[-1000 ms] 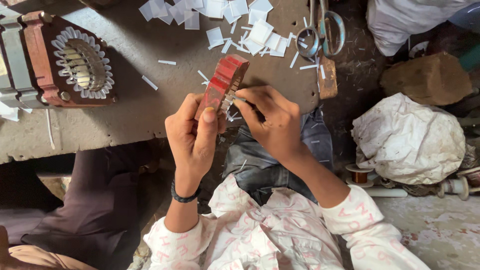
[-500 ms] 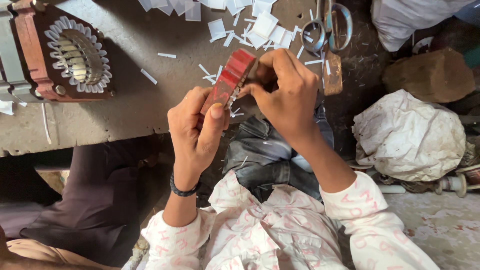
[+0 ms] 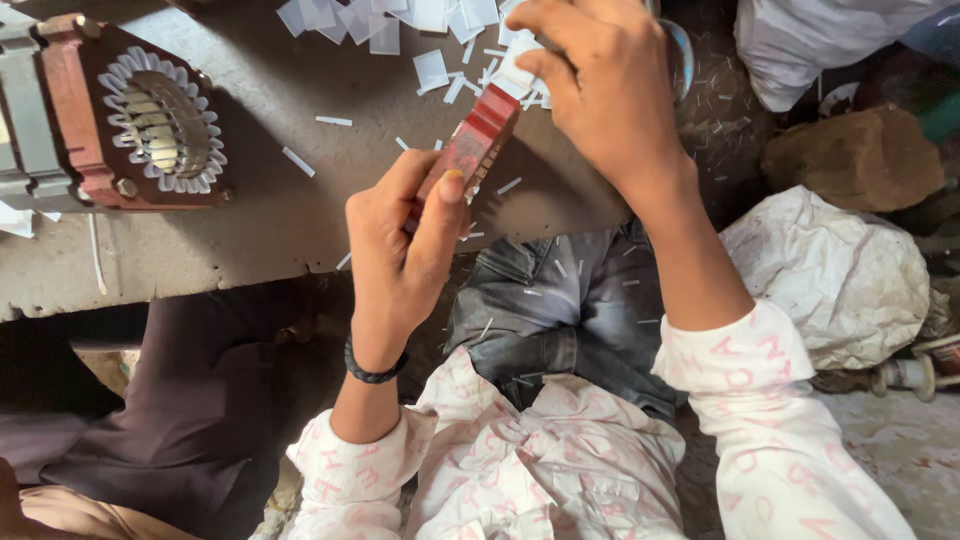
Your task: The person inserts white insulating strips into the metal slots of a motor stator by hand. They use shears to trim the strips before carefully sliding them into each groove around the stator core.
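Observation:
My left hand (image 3: 400,245) grips a flat red block (image 3: 473,145) upright over the front edge of the grey workbench (image 3: 250,215), thumb pressed on its face. My right hand (image 3: 600,85) reaches forward past the block's top to a pile of small white paper slips (image 3: 420,20) on the bench; its fingers curl over slips near the block's upper end, and whether they pinch one is hidden. Loose thin white strips (image 3: 298,161) lie scattered on the bench.
A red motor stator (image 3: 150,125) with white slot liners around its bore sits at the bench's left. A crumpled white sack (image 3: 840,275) and a brown rock (image 3: 850,155) lie on the ground at right. Another person's dark clothing (image 3: 190,400) is at lower left.
My right hand has left the red block's side and stretched forward and up to the paper slips. My left hand keeps holding the block, tipped slightly further forward.

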